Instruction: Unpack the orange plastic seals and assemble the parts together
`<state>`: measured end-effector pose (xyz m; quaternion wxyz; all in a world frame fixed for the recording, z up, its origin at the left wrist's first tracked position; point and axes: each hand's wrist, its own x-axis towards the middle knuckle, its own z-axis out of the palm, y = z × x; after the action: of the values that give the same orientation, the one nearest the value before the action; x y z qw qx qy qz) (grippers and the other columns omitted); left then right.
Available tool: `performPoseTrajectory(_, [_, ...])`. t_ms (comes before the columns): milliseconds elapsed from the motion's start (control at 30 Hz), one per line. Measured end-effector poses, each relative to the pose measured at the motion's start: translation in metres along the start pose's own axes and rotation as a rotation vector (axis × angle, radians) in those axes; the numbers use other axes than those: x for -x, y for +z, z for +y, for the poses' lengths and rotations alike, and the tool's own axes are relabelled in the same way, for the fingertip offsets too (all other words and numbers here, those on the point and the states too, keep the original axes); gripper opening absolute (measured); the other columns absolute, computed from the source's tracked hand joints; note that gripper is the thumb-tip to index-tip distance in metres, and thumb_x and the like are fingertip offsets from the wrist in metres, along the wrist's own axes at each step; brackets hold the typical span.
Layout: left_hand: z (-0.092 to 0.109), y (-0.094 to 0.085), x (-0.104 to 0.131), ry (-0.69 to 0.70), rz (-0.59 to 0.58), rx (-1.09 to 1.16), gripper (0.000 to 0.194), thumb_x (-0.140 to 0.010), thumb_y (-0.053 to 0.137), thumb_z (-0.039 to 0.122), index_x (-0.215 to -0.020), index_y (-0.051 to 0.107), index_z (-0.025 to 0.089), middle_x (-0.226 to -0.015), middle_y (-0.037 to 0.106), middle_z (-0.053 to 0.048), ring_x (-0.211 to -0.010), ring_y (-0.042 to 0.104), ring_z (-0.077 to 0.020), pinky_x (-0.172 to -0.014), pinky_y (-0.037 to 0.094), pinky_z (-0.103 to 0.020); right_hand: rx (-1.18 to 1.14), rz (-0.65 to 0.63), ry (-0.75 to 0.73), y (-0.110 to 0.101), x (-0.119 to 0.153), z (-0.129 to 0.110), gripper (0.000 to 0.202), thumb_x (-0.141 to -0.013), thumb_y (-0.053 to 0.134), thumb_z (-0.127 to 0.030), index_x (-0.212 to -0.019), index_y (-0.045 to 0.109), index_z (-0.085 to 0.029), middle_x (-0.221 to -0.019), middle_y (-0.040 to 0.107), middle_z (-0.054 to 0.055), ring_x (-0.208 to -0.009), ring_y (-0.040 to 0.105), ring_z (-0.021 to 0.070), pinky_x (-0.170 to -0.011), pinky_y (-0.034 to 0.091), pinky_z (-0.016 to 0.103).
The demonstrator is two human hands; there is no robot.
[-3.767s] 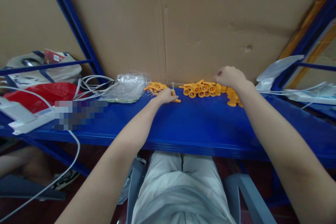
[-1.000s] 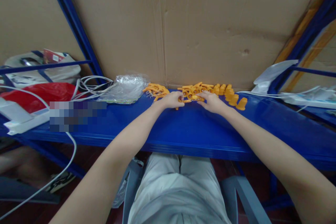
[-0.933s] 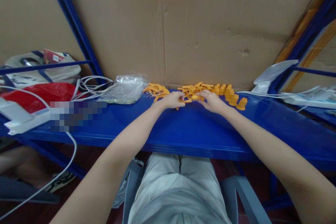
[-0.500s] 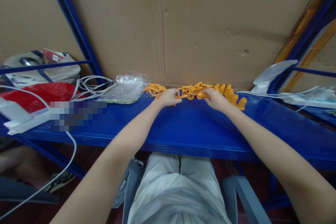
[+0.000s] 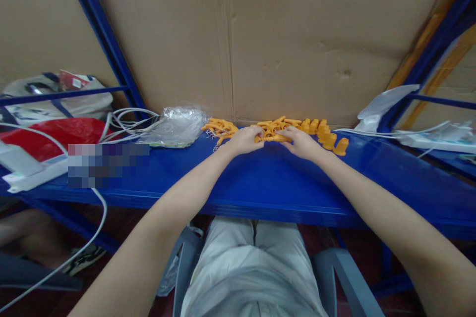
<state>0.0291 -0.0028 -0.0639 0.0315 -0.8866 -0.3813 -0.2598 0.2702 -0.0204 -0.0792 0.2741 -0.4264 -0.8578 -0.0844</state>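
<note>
My left hand [image 5: 245,140] is closed on one end of an orange plastic rod-like piece [image 5: 273,138] with a ridged part. My right hand [image 5: 304,143] has its fingers closed around the other end, so the piece spans the short gap between both hands. Fingers cover its ends, and whether it is one part or two joined parts I cannot tell. Just behind lie more orange plastic pieces [image 5: 278,123] with round openings. Left of my left hand is a pile of orange parts [image 5: 219,126] with small metal chains. Several orange cap-shaped pieces [image 5: 340,146] stand beyond my right hand.
A blue table [image 5: 275,178] runs across, with a cardboard wall [image 5: 282,39] behind it. Clear plastic bags [image 5: 178,126], white cables [image 5: 130,111] and a power strip [image 5: 40,171] lie left. White cables and another power strip [image 5: 439,141] are at right. Someone's leg [image 5: 29,235] shows lower left.
My left hand has moved right, closer to my right hand. The orange parts in the two hands, apart by a gap before, now form one line between them.
</note>
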Motion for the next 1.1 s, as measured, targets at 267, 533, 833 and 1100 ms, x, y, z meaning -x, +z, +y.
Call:
performPoseTrajectory(267, [-0.001,0.001,0.001,0.015,0.033,-0.004,0.018,-0.089,0.065,0.034,-0.096,0.068,0.018,-0.1,0.075,-0.008,-0.092,0.069,-0.0227,-0.082,0.051,-0.033,-0.008,0.034,-0.056,0.002,0.001,0.004,0.047,-0.096,0.055,-0.029,-0.141,0.064,-0.021,-0.115,0.068,0.014,-0.107,0.068,0.0298,-0.097,0.055,0.049])
performPoseTrajectory(533, [-0.019,0.005,-0.002,-0.02,0.066,-0.015,0.026,-0.091,0.063,0.043,-0.088,0.068,0.018,-0.091,0.074,-0.007,-0.082,0.066,-0.0202,-0.074,0.048,-0.03,-0.209,0.058,-0.08,0.008,-0.001,0.008,0.054,-0.091,0.06,-0.027,-0.145,0.058,-0.022,-0.131,0.066,0.015,-0.12,0.064,0.0306,-0.106,0.051,0.053])
performPoseTrajectory(833, [-0.014,0.0,0.0,-0.016,0.097,-0.007,0.023,-0.09,0.065,0.04,-0.085,0.067,0.017,-0.088,0.072,-0.006,-0.081,0.065,-0.0196,-0.074,0.047,-0.029,-0.814,0.033,0.25,0.004,-0.005,0.01,0.042,-0.085,0.074,-0.055,-0.105,0.064,-0.019,-0.089,0.074,0.007,-0.073,0.072,0.019,-0.071,0.062,0.035])
performPoseTrajectory(1100, [-0.013,0.004,-0.001,-0.008,0.083,-0.04,0.023,-0.089,0.066,0.04,-0.082,0.066,0.017,-0.083,0.071,-0.005,-0.075,0.063,-0.0179,-0.069,0.044,-0.028,-0.937,-0.066,0.567,0.0,-0.004,-0.01,0.028,-0.102,0.057,-0.044,-0.089,0.056,-0.019,-0.077,0.075,0.007,-0.053,0.066,0.0112,-0.051,0.052,0.021])
